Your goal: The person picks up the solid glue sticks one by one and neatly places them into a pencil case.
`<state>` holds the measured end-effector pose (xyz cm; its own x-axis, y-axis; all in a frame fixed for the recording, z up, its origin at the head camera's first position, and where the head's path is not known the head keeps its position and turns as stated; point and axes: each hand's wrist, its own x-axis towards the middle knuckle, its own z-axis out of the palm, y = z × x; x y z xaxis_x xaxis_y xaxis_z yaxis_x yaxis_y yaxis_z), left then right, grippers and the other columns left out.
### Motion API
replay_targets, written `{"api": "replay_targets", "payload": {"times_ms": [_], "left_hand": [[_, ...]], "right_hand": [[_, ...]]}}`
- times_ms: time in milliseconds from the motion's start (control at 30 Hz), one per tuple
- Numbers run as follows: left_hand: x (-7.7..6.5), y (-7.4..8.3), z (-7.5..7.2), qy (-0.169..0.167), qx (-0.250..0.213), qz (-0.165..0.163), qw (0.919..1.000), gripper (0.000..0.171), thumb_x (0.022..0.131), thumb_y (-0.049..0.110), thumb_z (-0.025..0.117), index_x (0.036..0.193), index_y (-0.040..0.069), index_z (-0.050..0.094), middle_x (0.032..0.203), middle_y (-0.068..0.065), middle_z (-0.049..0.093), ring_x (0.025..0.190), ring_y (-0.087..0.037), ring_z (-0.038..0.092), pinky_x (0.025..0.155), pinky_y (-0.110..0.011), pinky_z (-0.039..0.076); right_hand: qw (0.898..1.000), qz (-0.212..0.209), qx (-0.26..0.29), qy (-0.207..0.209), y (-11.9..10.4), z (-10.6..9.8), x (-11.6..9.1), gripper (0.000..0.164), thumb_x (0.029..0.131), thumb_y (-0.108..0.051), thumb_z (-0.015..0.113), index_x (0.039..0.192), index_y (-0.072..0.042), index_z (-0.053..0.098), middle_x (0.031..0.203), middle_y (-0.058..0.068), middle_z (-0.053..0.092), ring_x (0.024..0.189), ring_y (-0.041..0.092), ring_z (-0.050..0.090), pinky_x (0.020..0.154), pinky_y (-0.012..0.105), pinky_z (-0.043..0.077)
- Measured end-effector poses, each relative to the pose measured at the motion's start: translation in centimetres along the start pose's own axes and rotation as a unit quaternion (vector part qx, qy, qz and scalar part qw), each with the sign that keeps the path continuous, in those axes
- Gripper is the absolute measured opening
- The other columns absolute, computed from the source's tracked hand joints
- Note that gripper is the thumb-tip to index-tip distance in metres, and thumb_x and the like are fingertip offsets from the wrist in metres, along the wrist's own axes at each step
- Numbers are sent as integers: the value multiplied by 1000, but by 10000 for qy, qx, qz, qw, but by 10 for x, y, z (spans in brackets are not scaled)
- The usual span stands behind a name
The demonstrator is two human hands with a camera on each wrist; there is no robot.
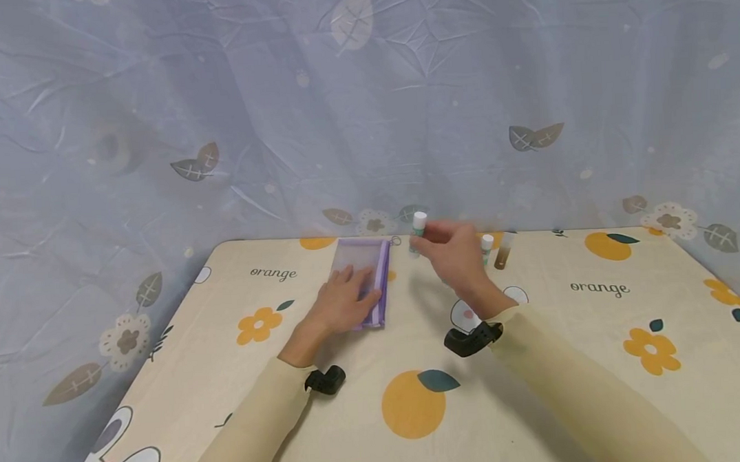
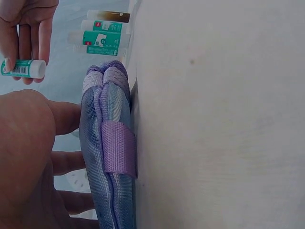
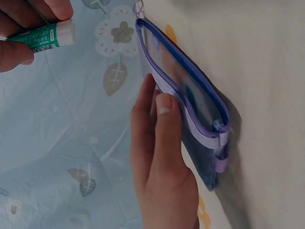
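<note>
A purple mesh zipper pouch [image 1: 381,272] lies on the table; in the right wrist view the unzipped mouth of the pouch [image 3: 190,95] gapes. My left hand [image 1: 342,301] rests on it with extended fingers, the thumb at the zipper edge. Above the table, to the right of the pouch, my right hand [image 1: 460,254] pinches a green glue stick [image 1: 418,233] with a white cap between thumb and fingers. The left wrist view shows this glue stick [image 2: 19,69] held clear of the pouch.
Behind the right hand stand more green glue sticks [image 1: 486,251], several in the left wrist view. Beside them is a clear tube with a brown end [image 1: 502,254]. A patterned cloth [image 1: 412,353] covers the table, and a grey-blue curtain [image 1: 365,121] hangs along its back edge.
</note>
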<state>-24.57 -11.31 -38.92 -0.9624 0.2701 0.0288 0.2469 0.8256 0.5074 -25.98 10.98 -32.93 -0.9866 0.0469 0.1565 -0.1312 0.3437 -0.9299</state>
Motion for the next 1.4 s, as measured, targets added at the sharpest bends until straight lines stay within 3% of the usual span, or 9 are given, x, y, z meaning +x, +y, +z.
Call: {"api": "replay_targets", "payload": {"times_ms": [433,733,933,1400], "left_hand": [[0,0,-1,54,2,-9,10000,61,109,40,53,161,10,45,169,-29,34,159,-51,27,129,-66,24],[0,0,0,41,5,-2,10000,61,109,40,52,161,10,45,169,-28,36,160,-53,26,128,-67,24],[0,0,0,15,8,-41,10000,60,109,41,51,161,11,45,170,-27,35,160,-52,24,129,-67,23],[0,0,0,49,26,34,10000,59,109,39,52,160,10,46,168,-29,36,159,-54,26,128,-67,24]], "right_hand": [[9992,387,-13,-36,4,17,-4,40,99,-26,76,136,-11,72,129,11,77,123,27,71,101,45,56],[9992,344,-82,-186,10,26,-7,39,100,-25,75,136,-10,72,129,12,76,124,28,70,103,45,57],[9997,177,-93,-157,15,31,-8,35,99,-22,75,130,-7,74,123,15,78,115,28,73,93,37,57],[9987,451,-81,-222,28,41,-6,35,98,-17,76,131,-6,72,123,16,77,114,29,73,94,37,59]]}}
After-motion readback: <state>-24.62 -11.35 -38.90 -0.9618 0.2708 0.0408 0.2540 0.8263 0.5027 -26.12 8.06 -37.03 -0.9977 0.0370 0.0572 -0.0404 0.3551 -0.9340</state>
